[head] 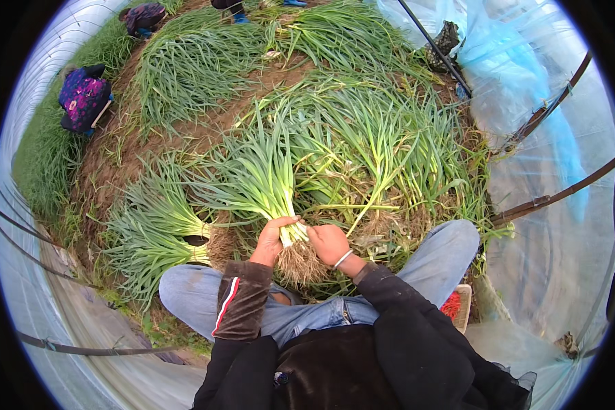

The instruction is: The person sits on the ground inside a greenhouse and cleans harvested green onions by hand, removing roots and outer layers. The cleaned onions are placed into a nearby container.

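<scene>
A bunch of leafy green alliums (pixel 277 189), perhaps garlic greens, is gripped between my two hands above my lap. My left hand (pixel 270 240) wraps the pale stems from the left, its thumb across them. My right hand (pixel 330 243), with a silver bangle at the wrist, presses the stem bases from the right. Brown, stringy roots (pixel 301 264) hang below the hands, and the leaves fan out away from me. By my left knee lie two gathered bunches (pixel 159 230), roots towards me. Loose plants (pixel 379 154) are heaped just beyond my hands.
More pulled plants (pixel 195 72) cover the soil (pixel 118 164) ahead. One worker (pixel 84 100) crouches at the left; others are at the top. Plastic sheeting (pixel 533 246) and curved hoops (pixel 558 197) stand at the right. A basket (pixel 463 307) with red ties sits beside my right thigh.
</scene>
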